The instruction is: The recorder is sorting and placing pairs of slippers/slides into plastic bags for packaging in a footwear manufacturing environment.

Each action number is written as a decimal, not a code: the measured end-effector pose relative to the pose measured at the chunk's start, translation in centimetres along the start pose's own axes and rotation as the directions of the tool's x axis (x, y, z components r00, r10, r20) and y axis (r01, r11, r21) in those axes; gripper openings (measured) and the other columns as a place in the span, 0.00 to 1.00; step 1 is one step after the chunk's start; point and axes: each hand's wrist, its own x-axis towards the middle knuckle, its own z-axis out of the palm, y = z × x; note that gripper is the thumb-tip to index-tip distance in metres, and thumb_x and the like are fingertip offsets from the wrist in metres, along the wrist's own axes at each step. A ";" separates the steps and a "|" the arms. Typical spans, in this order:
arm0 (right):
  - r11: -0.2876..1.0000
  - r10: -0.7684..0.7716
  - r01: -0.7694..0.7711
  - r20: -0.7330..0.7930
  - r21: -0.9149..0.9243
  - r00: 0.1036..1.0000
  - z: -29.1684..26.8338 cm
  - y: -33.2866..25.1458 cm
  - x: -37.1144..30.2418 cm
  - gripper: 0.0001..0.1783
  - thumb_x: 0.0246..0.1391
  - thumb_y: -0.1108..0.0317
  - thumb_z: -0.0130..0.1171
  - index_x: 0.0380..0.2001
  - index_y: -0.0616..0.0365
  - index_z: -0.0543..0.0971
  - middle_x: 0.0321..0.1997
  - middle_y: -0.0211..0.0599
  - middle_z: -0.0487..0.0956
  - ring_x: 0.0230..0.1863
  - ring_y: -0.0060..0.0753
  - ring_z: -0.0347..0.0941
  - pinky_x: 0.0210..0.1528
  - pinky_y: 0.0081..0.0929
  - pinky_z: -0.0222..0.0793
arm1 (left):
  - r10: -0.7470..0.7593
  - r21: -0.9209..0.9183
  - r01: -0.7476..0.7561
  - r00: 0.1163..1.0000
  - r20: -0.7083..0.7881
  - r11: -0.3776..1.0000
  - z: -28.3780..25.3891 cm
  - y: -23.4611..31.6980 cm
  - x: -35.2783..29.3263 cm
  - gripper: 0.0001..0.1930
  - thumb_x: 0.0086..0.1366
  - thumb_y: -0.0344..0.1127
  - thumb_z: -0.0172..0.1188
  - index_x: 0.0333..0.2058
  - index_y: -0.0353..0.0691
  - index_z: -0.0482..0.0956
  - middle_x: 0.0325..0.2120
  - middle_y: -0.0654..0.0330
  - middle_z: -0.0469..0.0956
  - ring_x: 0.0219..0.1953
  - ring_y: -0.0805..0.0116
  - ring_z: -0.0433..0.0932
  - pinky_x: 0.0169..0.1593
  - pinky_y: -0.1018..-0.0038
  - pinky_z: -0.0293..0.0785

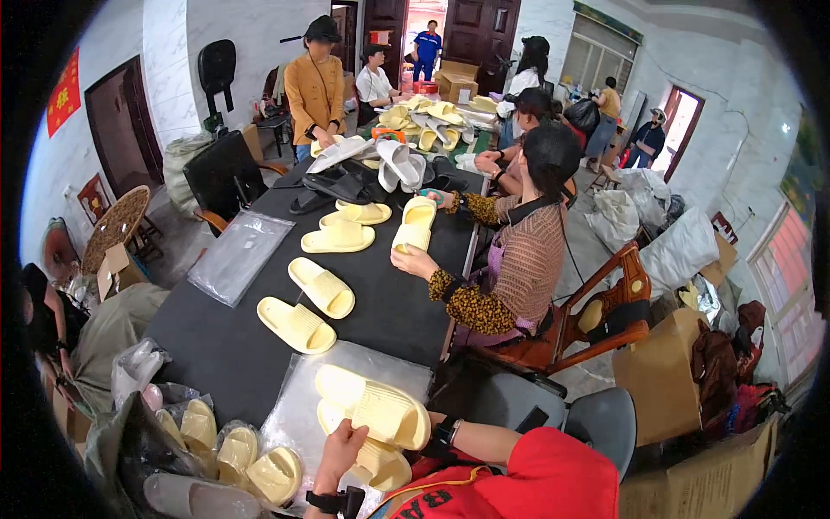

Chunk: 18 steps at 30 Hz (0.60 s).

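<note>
A pair of pale yellow slippers with ribbed straps is in front of me, one upper slipper (373, 400) overlapping a lower slipper (380, 463). My left hand (342, 445) is closed at their left edge, its fingers gripping a slipper. My right hand is mostly hidden behind the toe end of the upper slipper; its forearm (484, 439) comes in from the right with a black wristband. Under the slippers lies a stack of clear plastic bags (298, 406). Just beyond, two loose yellow slippers (296, 325) rest on the dark table (216, 324).
Bagged slippers (236, 454) fill the lower left. More clear bags (240, 257) lie on the table's left edge. A co-worker (519, 259) at the right holds a yellow slipper (415, 225). Grey and black slippers (346, 183) are heaped farther off. A wooden chair (596, 316) stands right.
</note>
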 end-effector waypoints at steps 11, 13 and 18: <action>0.983 -0.168 0.158 -0.120 -0.093 0.978 -1.2 1.4 2.4 0.33 0.57 0.41 0.33 0.54 0.56 0.64 0.54 0.35 0.69 0.53 0.28 0.66 0.55 0.30 0.62 | 0.040 0.015 -0.040 0.999 0.021 0.999 -0.6 2.1 -0.8 0.15 0.59 0.42 0.54 0.30 0.31 0.69 0.18 0.55 0.73 0.22 0.73 0.71 0.25 0.75 0.67; 0.982 -0.171 0.157 -0.131 -0.108 0.977 -2.0 1.0 1.8 0.33 0.57 0.41 0.33 0.54 0.56 0.64 0.54 0.35 0.69 0.53 0.28 0.66 0.55 0.30 0.62 | 0.059 -0.030 -0.059 0.998 -0.003 0.998 -0.6 1.7 -0.9 0.14 0.58 0.40 0.55 0.31 0.31 0.70 0.18 0.55 0.74 0.22 0.72 0.71 0.26 0.74 0.67; 0.974 -0.129 0.107 -0.098 -0.200 0.987 -2.4 0.6 1.5 0.33 0.57 0.42 0.33 0.54 0.56 0.64 0.54 0.34 0.69 0.53 0.28 0.66 0.55 0.30 0.62 | -0.018 -0.004 0.018 0.999 -0.043 1.000 -2.0 3.3 -1.6 0.15 0.55 0.40 0.58 0.32 0.33 0.71 0.22 0.52 0.75 0.25 0.65 0.74 0.30 0.71 0.69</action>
